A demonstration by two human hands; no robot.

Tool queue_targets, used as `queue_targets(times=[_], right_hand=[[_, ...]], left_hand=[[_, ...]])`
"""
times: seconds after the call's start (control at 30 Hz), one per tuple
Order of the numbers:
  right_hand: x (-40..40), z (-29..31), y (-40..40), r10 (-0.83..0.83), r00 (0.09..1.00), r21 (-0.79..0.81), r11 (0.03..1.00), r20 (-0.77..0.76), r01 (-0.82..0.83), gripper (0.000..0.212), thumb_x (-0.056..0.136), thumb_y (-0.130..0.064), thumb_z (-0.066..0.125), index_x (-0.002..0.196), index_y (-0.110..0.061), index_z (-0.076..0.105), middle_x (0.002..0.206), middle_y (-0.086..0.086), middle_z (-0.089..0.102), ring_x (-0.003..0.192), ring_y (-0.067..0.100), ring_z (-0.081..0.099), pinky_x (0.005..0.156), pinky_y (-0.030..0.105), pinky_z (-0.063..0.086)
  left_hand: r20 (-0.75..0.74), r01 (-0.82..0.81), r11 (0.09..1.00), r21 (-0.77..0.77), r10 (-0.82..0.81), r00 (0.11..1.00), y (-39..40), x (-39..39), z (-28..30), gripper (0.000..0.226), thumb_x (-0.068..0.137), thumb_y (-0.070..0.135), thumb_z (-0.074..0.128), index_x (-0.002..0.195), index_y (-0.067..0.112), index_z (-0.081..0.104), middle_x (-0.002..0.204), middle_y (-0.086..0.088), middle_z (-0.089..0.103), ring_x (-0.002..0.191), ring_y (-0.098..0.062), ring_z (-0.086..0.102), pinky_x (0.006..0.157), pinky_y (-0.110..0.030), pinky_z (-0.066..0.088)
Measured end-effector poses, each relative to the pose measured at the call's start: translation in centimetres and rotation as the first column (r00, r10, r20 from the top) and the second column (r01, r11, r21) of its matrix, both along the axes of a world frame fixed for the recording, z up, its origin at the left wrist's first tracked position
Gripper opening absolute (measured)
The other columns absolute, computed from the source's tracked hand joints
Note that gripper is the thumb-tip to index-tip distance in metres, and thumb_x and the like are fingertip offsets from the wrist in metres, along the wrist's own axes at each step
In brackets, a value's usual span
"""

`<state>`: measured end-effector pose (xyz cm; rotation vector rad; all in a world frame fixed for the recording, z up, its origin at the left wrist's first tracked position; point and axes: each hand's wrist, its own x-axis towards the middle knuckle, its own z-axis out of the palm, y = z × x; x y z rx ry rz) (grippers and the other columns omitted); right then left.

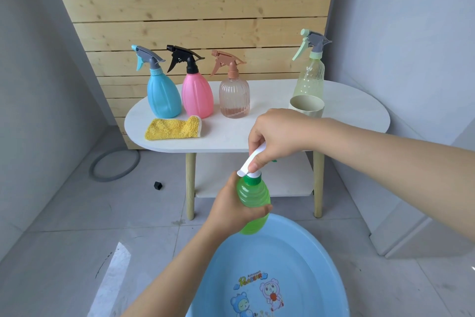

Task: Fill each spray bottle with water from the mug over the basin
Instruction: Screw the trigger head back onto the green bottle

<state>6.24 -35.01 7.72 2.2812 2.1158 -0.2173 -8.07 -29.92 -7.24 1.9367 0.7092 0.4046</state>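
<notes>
We hold green spray bottle (253, 203) over basin (303, 260): left hand (231, 211) wrapped round body, right hand (276, 136) fingers pinched on white spray head (250, 162). Looks like head-twisting step, on or off unclear; mug (306, 105) on table (231, 136)

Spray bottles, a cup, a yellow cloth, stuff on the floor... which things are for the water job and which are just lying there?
For the job: green bottle in both hands, its white sprayer, blue basin, mug, blue, pink, clear pink and pale green bottles.

Lying about: yellow cloth, grey ring, black cap.
</notes>
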Motion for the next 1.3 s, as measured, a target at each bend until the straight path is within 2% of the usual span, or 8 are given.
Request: queue_targets(times=[0.13,0.3,0.43,0.77,1.0,1.13,1.2,1.3], right_hand=[[-0.4,-0.4,0.1,-0.017,0.997,0.083,0.997,0.069,0.011,0.038,0.075,-0.062,0.065,0.083,-0.026,0.073,0.055,-0.009,0.056,0.058,0.006,0.045,0.051,0.026,0.032],[-0.9,-1.0,0.3,-0.08,0.989,0.164,0.985,0.126,0.059,0.052,0.075,-0.07,0.056,0.078,-0.021,0.072,0.061,-0.002,0.061,0.065,0.015,0.048,0.053,0.026,0.03],[-1.4,-2.0,0.4,-0.135,0.978,0.224,0.97,0.159,0.097,0.058,0.084,-0.065,0.047,0.069,-0.012,0.065,0.057,0.002,0.049,0.067,0.024,0.048,0.05,0.029,0.022],[-2.1,-2.4,1.0,-0.31,0.951,0.227,0.926,-0.002,0.303,0.051,0.086,-0.052,0.056,0.054,-0.016,0.039,0.055,-0.001,0.04,0.054,0.016,0.038,0.048,0.027,0.023],[-2.0,-1.4,1.2,-0.391,0.917,0.126,0.909,-0.076,0.398,0.048,0.086,-0.05,0.057,0.054,-0.015,0.046,0.049,-0.002,0.049,0.057,0.02,0.057,0.057,0.024,0.04],[-1.1,-0.4,0.1,-0.381,0.88,-0.005,0.918,-0.284,0.396,0.054,0.083,-0.062,0.056,0.064,-0.012,0.063,0.058,0.002,0.065,0.059,0.015,0.068,0.058,0.023,0.046],[-0.4,0.2,-0.9,-0.357,0.797,-0.03,0.919,-0.488,0.393,0.055,0.084,-0.06,0.055,0.083,-0.007,0.071,0.079,0.004,0.071,0.069,0.015,0.07,0.065,0.024,0.052],[0.4,0.6,-3.0,-0.312,0.63,-0.027,0.908,-0.711,0.419,0.046,0.089,-0.054,0.05,0.099,-0.013,0.069,0.092,0.0,0.071,0.08,0.014,0.068,0.077,0.026,0.053]], left_hand=[[0.018,-0.022,0.999,-0.028,0.023,1.0,0.0,-0.1,0.3,0.075,0.067,0.031,0.084,0.122,0.044,0.035,0.102,0.024,0.053,0.094,0.002,0.053,0.074,-0.011,0.043],[0.017,-0.069,0.996,-0.058,0.071,0.997,-0.1,0.2,0.2,0.077,0.058,0.039,0.081,0.124,0.035,0.042,0.103,0.012,0.06,0.098,-0.013,0.059,0.085,-0.033,0.051],[0.003,-0.15,0.988,-0.03,0.15,0.989,-0.2,0.5,0.6,0.062,0.067,0.031,0.083,0.114,0.031,0.043,0.092,0.018,0.056,0.089,-0.012,0.057,0.068,-0.023,0.044],[-0.005,-0.25,0.967,0.042,0.251,0.968,-0.8,1.1,0.4,0.069,0.067,0.035,0.082,0.123,0.024,0.043,0.108,0.004,0.057,0.093,-0.015,0.053,0.069,-0.024,0.036],[0.017,-0.272,0.96,0.064,0.272,0.962,-0.8,1.5,0.5,0.069,0.066,0.036,0.082,0.122,0.025,0.042,0.11,0.003,0.057,0.094,-0.013,0.052,0.07,-0.023,0.036],[0.034,-0.275,0.96,0.043,0.274,0.961,-0.3,1.4,1.3,0.069,0.066,0.037,0.082,0.122,0.025,0.043,0.111,0.003,0.057,0.095,-0.013,0.052,0.068,-0.023,0.036],[0.028,-0.279,0.96,0.035,0.278,0.96,0.0,1.1,2.1,0.07,0.066,0.037,0.082,0.123,0.024,0.043,0.111,0.004,0.056,0.095,-0.013,0.052,0.071,-0.024,0.037],[0.039,-0.26,0.965,0.035,0.258,0.965,0.5,0.5,3.7,0.07,0.066,0.037,0.083,0.121,0.023,0.044,0.104,0.009,0.057,0.096,-0.014,0.054,0.074,-0.026,0.04]])
